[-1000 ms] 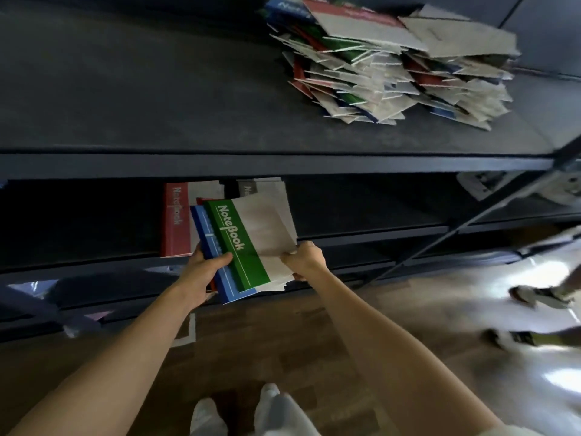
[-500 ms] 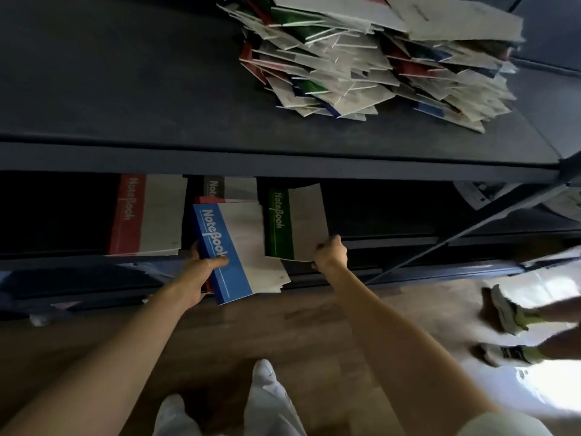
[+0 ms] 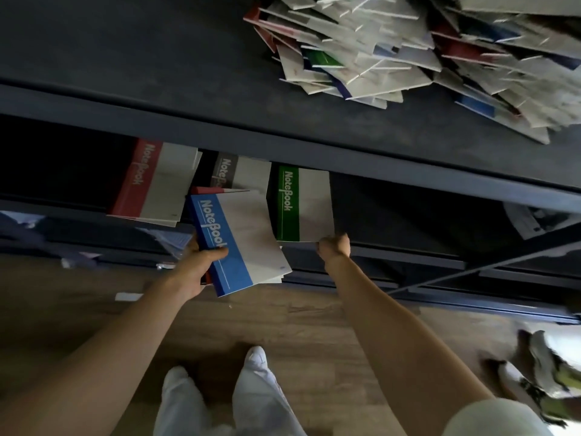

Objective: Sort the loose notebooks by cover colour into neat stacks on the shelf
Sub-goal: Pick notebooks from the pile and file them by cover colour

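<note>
The dark shelving unit (image 3: 345, 158) fills the upper half of the view, and its top shelf (image 3: 125, 58) carries a big untidy heap of loose notebooks (image 3: 408, 58) off to the right, covers of red, green and blue poking out at every angle. Below the shelf edge, on the lower shelf (image 3: 408, 221), three sorted piles sit side by side: a red notebook stack (image 3: 151, 184) on the left, a grey notebook (image 3: 239, 173) in the middle set further back, and a green notebook (image 3: 301, 206) on the right.

Down to the hands now. The left hand (image 3: 195, 265) has its grip clamped on a small bundle with a blue notebook (image 3: 232, 243) on top, thumb pressed across the blue band and fingers underneath; a sliver of red cover shows at the bundle's far edge. That bundle is held tilted, out in front of the lower shelf, overlapping the grey pile and just beside the green one.

The right hand (image 3: 334, 247) is curled into a closed grip at the near right corner of the green notebook, touching its front edge; whether the fingers actually pinch the cover, I cannot tell. Wooden floor (image 3: 314, 325) underneath, the person's pale trouser legs and white shoes at the bottom, and another person's shoes (image 3: 534, 372) at far right.
</note>
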Motion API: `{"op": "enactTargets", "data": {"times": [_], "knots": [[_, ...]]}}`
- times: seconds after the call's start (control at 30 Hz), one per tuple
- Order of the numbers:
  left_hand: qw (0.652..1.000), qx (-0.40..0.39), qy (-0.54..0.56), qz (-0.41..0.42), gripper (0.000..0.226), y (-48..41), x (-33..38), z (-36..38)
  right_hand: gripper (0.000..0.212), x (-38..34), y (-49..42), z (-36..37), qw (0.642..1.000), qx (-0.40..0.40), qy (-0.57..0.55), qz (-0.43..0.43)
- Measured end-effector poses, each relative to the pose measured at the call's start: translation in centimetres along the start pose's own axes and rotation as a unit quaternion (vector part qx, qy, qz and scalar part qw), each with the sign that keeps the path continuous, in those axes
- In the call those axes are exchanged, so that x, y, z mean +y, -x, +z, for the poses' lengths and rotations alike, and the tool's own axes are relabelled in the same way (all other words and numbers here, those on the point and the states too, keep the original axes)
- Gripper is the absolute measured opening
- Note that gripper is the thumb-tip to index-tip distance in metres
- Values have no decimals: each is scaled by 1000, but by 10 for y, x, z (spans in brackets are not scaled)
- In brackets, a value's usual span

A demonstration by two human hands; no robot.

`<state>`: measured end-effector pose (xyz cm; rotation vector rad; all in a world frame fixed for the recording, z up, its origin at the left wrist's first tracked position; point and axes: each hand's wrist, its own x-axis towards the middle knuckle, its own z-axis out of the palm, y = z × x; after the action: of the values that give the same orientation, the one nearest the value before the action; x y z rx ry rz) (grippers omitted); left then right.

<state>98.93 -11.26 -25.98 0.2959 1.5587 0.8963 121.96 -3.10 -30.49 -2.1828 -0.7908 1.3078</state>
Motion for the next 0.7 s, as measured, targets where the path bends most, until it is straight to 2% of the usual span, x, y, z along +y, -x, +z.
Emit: {"op": "enactTargets", "data": {"times": [0.1, 0.2, 0.3, 0.37, 0.43, 0.53, 0.6, 0.7], "knots": [[1000, -7, -14, 12, 40, 7, -2, 5, 42, 2, 4, 0, 999, -35, -12, -3], [999, -19, -27, 26, 40, 12, -5, 6, 39, 0, 22, -1, 996, -61, 64, -8], [998, -40, -30, 31, 44, 17, -6, 10, 28, -4, 50, -7, 981, -172, 91, 28], [997, -58, -34, 32, 46, 22, -5, 15, 31, -2, 66, -7, 959, -234, 160, 22], [996, -73, -31, 37, 46, 27, -5, 21, 40, 1, 74, -7, 953, -197, 230, -22], [995, -90, -21, 38, 43, 32, -5, 29, 38, 7, 83, -19, 959, -98, 256, -70], [993, -109, -26, 45, 42, 34, -5, 34, 37, 13, 85, -32, 967, -49, 238, -71], [989, -126, -45, 60, 49, 37, -7, 42, 32, 20, 86, -53, 985, -30, 167, -33]]}}
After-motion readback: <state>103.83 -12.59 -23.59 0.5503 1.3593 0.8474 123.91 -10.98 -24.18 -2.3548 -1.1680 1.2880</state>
